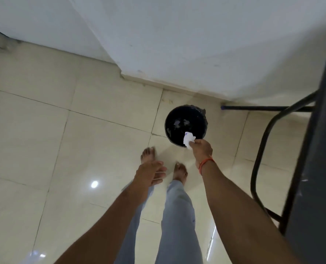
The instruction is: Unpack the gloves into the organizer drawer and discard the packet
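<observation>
Glossy cream tile floor (44, 130); white wall (177, 35); dark table (314, 168) right.

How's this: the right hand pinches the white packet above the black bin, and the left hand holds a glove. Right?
Not quite. The left hand holds nothing: the head view shows its fingers loose and bare, with no glove in sight. The rest stands: the right hand pinches the white packet above the black bin.
</observation>
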